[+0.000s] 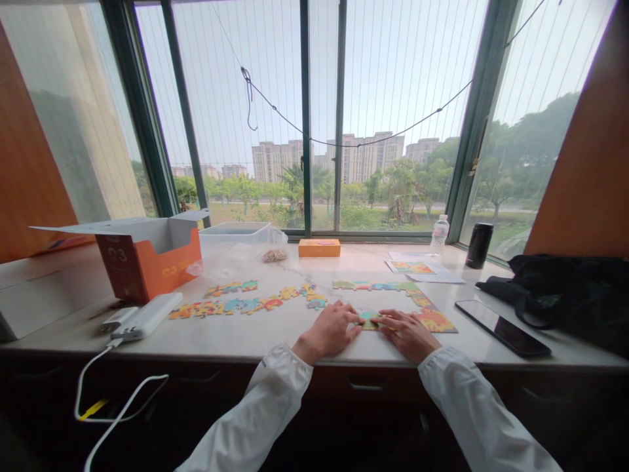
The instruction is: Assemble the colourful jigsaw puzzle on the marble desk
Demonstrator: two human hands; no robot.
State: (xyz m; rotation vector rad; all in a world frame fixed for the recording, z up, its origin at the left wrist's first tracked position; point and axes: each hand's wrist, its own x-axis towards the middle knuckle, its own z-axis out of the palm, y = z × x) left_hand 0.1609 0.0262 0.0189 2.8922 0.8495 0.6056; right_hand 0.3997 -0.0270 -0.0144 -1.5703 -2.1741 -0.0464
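Orange cardboard box [164,265] shows pale lettering, seemingly "C3". Our left hand [331,330] and right hand [407,333] lie flat, fingers outstretched, fingertips touching a small multicoloured jigsaw piece [368,319] between them.

puzzle pieces [366,320]: orange, blue, green, yellow patches
sleeves [275,393]: white
box [147,259]: orange
phone [502,327]: black
cup [479,245]: black
cable [105,400]: white

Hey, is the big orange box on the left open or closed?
Open: the orange box has its lid flap lifted back, showing the pale inside.
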